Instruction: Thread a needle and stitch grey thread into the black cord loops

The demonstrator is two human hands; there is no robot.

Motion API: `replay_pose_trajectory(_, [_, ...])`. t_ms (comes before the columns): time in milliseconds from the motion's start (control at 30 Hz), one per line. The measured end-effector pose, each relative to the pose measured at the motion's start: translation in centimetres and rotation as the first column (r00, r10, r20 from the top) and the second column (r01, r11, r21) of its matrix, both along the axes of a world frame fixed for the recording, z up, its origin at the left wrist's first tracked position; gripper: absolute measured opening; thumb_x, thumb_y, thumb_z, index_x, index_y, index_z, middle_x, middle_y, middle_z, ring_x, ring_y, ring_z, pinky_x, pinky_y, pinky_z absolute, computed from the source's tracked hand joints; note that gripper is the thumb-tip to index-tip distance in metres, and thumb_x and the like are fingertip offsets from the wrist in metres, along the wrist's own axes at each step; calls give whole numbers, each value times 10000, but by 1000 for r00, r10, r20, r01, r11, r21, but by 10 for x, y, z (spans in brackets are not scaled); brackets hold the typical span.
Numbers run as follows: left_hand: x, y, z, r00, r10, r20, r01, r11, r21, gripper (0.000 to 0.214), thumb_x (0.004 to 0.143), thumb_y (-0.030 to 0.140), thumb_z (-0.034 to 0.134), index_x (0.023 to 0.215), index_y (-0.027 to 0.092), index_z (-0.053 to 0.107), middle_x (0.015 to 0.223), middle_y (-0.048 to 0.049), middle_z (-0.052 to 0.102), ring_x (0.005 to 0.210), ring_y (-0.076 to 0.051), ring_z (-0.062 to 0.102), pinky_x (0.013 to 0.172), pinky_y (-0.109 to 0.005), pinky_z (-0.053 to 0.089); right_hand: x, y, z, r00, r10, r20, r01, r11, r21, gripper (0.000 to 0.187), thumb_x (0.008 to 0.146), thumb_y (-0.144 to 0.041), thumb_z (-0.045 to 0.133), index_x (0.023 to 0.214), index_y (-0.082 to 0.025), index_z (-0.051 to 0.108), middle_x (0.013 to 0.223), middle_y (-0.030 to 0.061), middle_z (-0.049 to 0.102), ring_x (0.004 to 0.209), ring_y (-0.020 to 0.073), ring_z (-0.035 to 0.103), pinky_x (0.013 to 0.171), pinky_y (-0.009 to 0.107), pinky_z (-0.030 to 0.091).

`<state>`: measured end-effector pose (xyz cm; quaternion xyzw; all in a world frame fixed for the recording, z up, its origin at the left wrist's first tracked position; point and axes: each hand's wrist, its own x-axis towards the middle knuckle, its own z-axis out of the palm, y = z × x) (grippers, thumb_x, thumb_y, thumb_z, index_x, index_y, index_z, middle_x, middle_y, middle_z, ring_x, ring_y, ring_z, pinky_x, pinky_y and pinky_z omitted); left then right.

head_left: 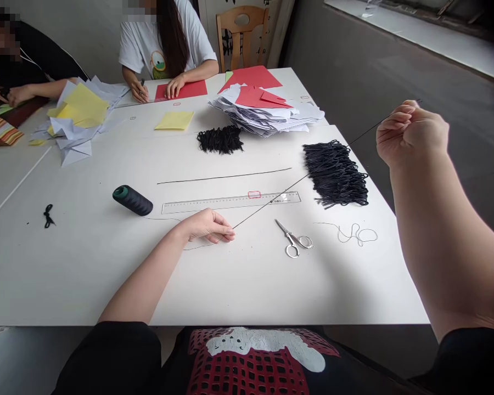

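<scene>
A black thread [271, 201] is stretched taut on a slant between my two hands. Low over the table, my left hand [208, 225] pinches its near end with thumb and fingers. My right hand [414, 131], raised at the far right, is closed round the other end. Under the line lies a clear ruler [214, 202], and beyond it a straight dark cord [224, 176]. A spool of black thread [132, 200] rests on its side left of my left hand, its strand running toward that hand. Small silver scissors [293, 240] lie with their blades apart.
A large bundle of black looped cords [335, 173] and a smaller bundle [220, 140] lie farther back. Loose thread [357, 235] curls near the right edge. Stacked papers [267, 118], crumpled papers [80, 109] and two people's hands [175, 86] are across the table.
</scene>
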<state>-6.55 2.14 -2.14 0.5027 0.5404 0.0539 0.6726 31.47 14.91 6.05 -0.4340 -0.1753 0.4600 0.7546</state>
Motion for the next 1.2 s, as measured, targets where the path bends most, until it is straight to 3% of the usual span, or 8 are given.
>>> replay_pose_trajectory(167, [0,-1,3,999,-4,-35,4,1000,20,289,658,430,777,809,186,743,970,-91,732,995,-228,654,723,-254,482,-18,-12,15,999,-42,12,42,999,33,404,920,62,201,621,-150,371,526,-81,279,384,-13,236,372,102,210])
replay_pose_trajectory(433, [-12,-10,11,997,70,-34,-67,996,62,251,683,417,741,790,191,738,976,-82,724,976,-211,643,699,-240,477,-47,-34,8,872,86,482,-183,970,158,271,918,-22,417,708,-189,452,530,-55,452,445,34,401,451,172,335])
replay_pose_trajectory(533, [-16,-12,12,996,91,12,-92,994,51,266,682,426,744,809,193,741,1010,-87,720,975,-218,646,722,-257,487,-59,-41,-1,640,162,751,-286,957,38,182,880,-71,488,743,-189,472,570,-27,529,495,73,496,504,228,389])
replay_pose_trajectory(667, [-18,-14,12,988,144,51,-146,988,41,288,673,443,758,817,194,739,1015,-92,723,985,-229,652,805,-288,487,-67,-55,-18,-145,391,909,-141,901,-411,62,862,-169,559,865,-147,617,741,49,629,615,113,542,603,268,398])
replay_pose_trajectory(733, [-18,-15,11,985,164,54,-166,986,27,291,668,444,766,807,190,733,1006,-96,725,1002,-238,650,837,-303,480,-70,-69,-29,-397,464,792,7,864,-503,214,873,-174,539,1063,-127,624,980,137,636,715,164,565,624,297,385])
replay_pose_trajectory(833, [-18,-16,9,981,185,51,-187,982,35,287,670,444,767,795,188,727,1001,-99,727,1039,-249,636,867,-324,467,-79,-107,-44,-526,468,710,170,876,-452,367,906,-158,444,1259,-69,491,1155,251,545,785,244,590,560,296,337])
replay_pose_trajectory(933, [-18,-17,10,979,199,42,-202,974,98,271,679,442,758,792,197,733,996,-90,729,1077,-249,614,903,-336,444,-93,-158,-56,-648,477,594,193,857,-478,286,969,-271,385,1133,-87,530,948,166,605,766,250,607,488,258,266])
replay_pose_trajectory(1200, [-14,-25,22,969,234,-82,-203,938,282,215,695,433,718,778,239,756,1019,-56,728,1161,-263,542,846,-317,446,-110,-226,-92,-726,481,491,158,812,-562,249,966,-248,422,1083,-88,573,886,114,652,774,235,654,463,272,312])
